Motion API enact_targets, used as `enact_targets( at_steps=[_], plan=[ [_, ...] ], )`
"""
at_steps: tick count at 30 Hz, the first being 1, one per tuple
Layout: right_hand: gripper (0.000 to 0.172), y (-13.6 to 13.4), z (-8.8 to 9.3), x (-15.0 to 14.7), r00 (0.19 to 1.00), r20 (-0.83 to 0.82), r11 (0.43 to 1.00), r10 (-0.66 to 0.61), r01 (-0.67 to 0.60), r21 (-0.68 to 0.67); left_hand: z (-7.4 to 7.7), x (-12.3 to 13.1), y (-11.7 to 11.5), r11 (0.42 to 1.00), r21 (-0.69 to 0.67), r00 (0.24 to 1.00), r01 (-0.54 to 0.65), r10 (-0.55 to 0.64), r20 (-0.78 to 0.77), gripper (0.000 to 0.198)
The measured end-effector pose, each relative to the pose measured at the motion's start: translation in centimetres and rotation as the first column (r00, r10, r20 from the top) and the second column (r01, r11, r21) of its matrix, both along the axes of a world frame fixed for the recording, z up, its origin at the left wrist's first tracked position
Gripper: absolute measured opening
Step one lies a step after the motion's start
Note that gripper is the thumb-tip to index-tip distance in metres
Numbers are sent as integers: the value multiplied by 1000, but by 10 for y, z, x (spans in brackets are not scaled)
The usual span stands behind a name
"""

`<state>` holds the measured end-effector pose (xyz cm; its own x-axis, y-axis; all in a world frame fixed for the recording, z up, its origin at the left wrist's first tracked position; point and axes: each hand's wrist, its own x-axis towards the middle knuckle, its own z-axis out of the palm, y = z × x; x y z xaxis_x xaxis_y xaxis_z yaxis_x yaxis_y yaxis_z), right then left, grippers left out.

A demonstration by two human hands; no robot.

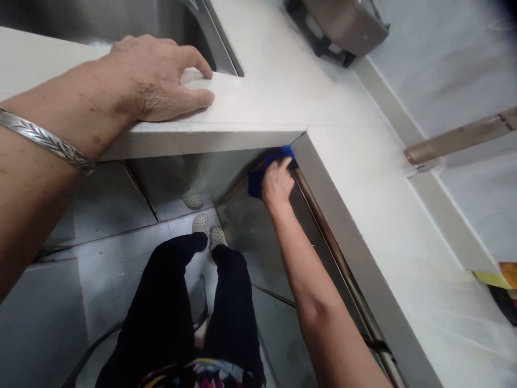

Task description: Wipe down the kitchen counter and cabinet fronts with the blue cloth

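Note:
My left hand (161, 81) rests on the white countertop (266, 102) beside the sink. Its thumb and index finger are apart and nothing is in it; the other fingers are partly hidden over the sink side. Under the counter's inner corner, my right hand (278, 180) presses a blue cloth (255, 184) against the top of the cabinet front (250, 226). Blue shows on both sides of the fingers, and part of the cloth is hidden beneath them. A long metal handle bar (327, 237) runs along the front right by my right forearm.
A steel sink (224, 43) lies at the upper left. On the counter stands a brown metal appliance (347, 27), perhaps a stove, and a brown rail (460, 137) is at the right. My legs and light clogs (218, 235) are below, with a curved metal frame (97, 345) near them.

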<state>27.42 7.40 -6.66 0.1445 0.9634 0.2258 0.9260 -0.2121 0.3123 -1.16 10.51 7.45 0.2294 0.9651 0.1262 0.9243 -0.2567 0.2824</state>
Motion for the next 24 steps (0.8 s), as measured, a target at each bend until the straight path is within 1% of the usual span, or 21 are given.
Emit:
enact_targets(
  at_steps=[2, 4, 6, 9, 13, 18, 20, 24],
  plan=[
    [48, -2, 5, -1, 1000, -2, 1000, 6, -7, -9, 0, -1, 0, 1000, -21, 1000, -10, 11, 0, 66],
    [46, -12, 12, 1, 1000, -6, 1000, 0, 0, -30, 0, -2, 1, 999, -30, 1000, -11, 11, 4, 68],
    [45, -30, 18, 6, 1000, -10, 999, -14, 13, -52, -1, -4, 1, 1000, -20, 1000, -9, 9, 1, 70],
    [42, -66, 21, 21, 999, -7, 996, -49, 48, -79, -3, -7, 3, 1000, -6, 1000, 5, -5, -18, 72],
    [35, -126, 17, 44, 991, 32, 985, -133, 135, -106, -4, -9, 6, 1000, 3, 999, 2, -2, -35, 73],
    [24, -215, 9, 76, 958, 101, 950, -269, 281, -134, -4, -9, 8, 999, -29, 997, -24, 22, -75, 73],
    [21, -253, 2, 95, 949, 123, 945, -290, 305, -121, -4, -8, 8, 999, -36, 994, -27, 24, -102, 73],
    [20, -327, -19, 136, 943, 127, 946, -308, 318, -64, -1, -3, 2, 998, -52, 991, -48, 41, -125, 73]
  ],
)
